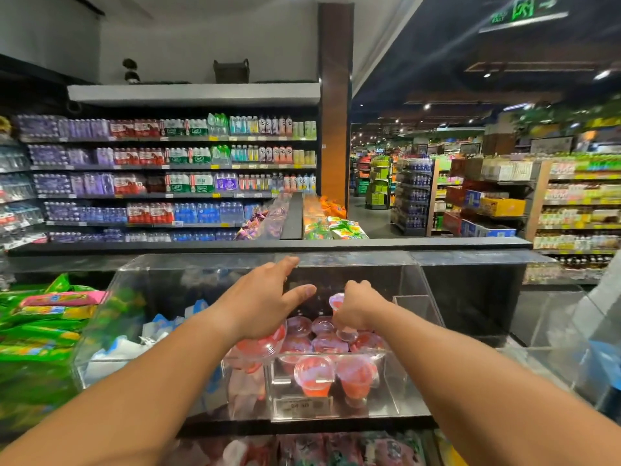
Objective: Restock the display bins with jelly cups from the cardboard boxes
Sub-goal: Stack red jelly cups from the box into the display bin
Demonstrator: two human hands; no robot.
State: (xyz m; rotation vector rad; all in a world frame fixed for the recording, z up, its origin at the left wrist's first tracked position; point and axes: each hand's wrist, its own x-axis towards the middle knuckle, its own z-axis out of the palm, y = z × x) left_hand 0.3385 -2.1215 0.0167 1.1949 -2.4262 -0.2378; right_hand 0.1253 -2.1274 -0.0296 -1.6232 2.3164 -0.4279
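Reference landmark: the clear bin [416, 287] at the centre of the counter.

1. To the left of the clear bin, green snack packs [37, 327] are lying in a heap. White and blue packets [158, 331] are sitting in the compartment between that heap and the bin.

2. I am reaching my left hand [265, 297] over the left part of the clear bin. Its fingers are extending forward and slightly spread, with the tips touching the bin's top edge. The thumb is pointing to the right. A red jelly cup [260, 346] is sitting directly under the palm; I cannot tell whether the palm is touching it.

3. Inside the clear bin, red jelly cups [331, 343] are piling up on the floor, and two more are leaning against the front wall above a price label [300, 405].

4. I am holding my right hand [358, 306] inside the clear bin, above the pile. Its fingers are curling tightly and pinching jelly cups: one cup [337, 301] is showing at the left of the fist and one below it.

5. Behind the clear bin, shelves of bottled drinks [168, 183] are lining the wall.
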